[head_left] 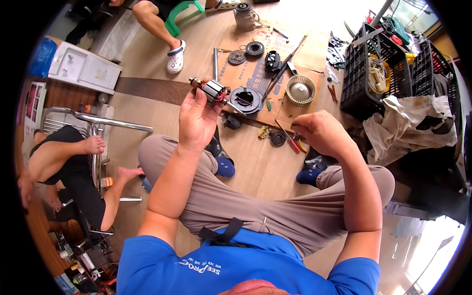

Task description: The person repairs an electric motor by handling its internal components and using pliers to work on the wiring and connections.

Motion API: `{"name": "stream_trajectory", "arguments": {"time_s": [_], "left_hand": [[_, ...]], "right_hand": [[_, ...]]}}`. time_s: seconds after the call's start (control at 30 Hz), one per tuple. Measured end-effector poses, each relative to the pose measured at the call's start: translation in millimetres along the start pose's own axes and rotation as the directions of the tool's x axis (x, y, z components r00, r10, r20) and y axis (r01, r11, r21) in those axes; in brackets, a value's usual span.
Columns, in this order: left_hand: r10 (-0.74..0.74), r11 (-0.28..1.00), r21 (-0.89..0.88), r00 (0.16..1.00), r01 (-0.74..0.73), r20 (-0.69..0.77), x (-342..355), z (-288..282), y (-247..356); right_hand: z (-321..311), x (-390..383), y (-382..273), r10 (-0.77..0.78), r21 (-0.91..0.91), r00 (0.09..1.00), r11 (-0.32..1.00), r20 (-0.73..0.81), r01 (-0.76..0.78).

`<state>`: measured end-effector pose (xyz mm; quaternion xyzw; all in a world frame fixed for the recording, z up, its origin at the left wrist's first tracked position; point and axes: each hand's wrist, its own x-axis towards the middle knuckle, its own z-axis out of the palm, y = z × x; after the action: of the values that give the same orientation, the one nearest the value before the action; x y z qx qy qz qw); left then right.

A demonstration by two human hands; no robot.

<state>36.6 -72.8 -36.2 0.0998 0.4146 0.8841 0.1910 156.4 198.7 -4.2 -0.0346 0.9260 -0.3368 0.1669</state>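
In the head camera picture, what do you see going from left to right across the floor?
White cabinet → white clog shoe → motor armature in the left hand → round white fan wheel → black crate

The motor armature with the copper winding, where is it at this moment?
In the head view the motor armature is held up in the left hand, left of centre, just beside the round black motor housing that lies on the cardboard sheet.

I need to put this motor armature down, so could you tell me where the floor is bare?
Bare floor lies between your left knee and the steel chair frame. The cardboard sheet ahead is crowded with motor parts, as is the floor near your right hand.
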Motion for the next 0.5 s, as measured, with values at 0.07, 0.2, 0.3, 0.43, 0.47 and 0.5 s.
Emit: {"name": "stream_trajectory", "arguments": {"time_s": [0.07, 0.2, 0.3, 0.43, 0.47, 0.5], "left_hand": [[0.027, 1.0, -0.012, 1.0, -0.027, -0.009, -1, 1, 3], [0.064, 0.997, -0.051, 0.998, -0.063, 0.015, -1, 2, 8], [0.046, 0.998, -0.04, 0.999, -0.046, 0.015, -3, 1, 9], [0.079, 0.994, 0.064, 0.986, -0.089, 0.144, -4, -9, 1], [0.086, 0.989, 0.102, 0.984, -0.103, 0.154, -5, -9, -3], [0.091, 0.99, 0.091, 0.983, -0.106, 0.158, -5, -8, -6]], "right_hand": [[8, 6, 5, 0.005, -0.002, 0.985, 1.0, -0.171, -0.005], [14, 15, 11, -0.065, -0.033, 0.966, 0.998, -0.252, 0.059], [10, 16, 7, -0.022, 0.079, 0.985, 0.996, -0.169, 0.036], [11, 14, 12, 0.0, 0.065, 0.999, 0.998, 0.053, -0.004], [13, 13, 16, -0.031, -0.007, 0.994, 0.999, 0.108, 0.032], [16, 9, 18, -0.022, -0.009, 0.994, 1.0, 0.11, 0.023]]}}
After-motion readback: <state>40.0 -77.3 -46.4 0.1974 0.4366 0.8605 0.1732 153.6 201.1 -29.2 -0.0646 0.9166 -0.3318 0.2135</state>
